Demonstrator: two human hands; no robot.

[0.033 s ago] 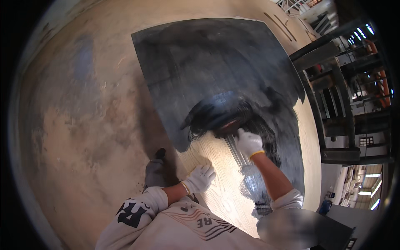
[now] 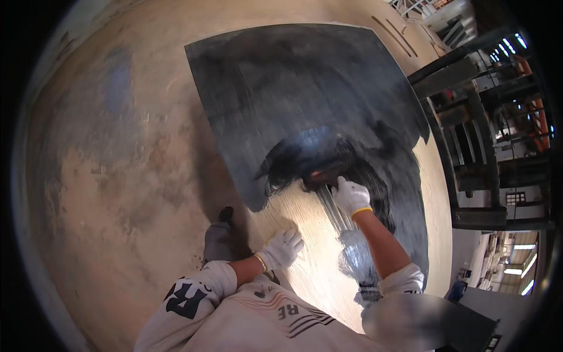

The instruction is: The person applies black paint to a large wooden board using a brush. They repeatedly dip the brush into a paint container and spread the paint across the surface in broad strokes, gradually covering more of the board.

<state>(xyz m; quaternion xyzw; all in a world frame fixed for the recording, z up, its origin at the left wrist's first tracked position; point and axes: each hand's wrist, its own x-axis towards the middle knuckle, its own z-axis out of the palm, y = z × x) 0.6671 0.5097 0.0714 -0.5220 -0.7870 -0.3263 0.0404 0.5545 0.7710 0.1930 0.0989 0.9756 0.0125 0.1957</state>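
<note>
A: Status on the hands?

B: Right hand [image 2: 350, 196], white glove, closed around a brush [image 2: 321, 178] with a reddish band. Bristles on the plywood panel [image 2: 328, 258] lying flat on the floor, right at the edge of the black coat [image 2: 305, 88].

A: Left?

B: Left hand [image 2: 281, 249], also gloved, fingers spread flat on bare wood, holding nothing. It looks like a brace.

A: Where's the brush relative to the grip?

B: Head sticks out at about 10 o'clock from the right fist, touching it. Brush long axis runs roughly 10-to-4, in line with the forearm. The right hand is the nearer one; the left sits well apart at 7 o'clock from the brush.

A: Unpainted area?

B: Bare pale wood from 6 to 8 o'clock of the brush, down toward the person's body. Painted black from 9 round to 3 o'clock. Wet streaks just below the bristles.

A: Anything else?

B: Dark shoe [image 2: 218, 237] on the concrete floor [image 2: 105, 176] at 9 o'clock of the left hand. Metal racking [image 2: 475, 152] at the far right.
</note>
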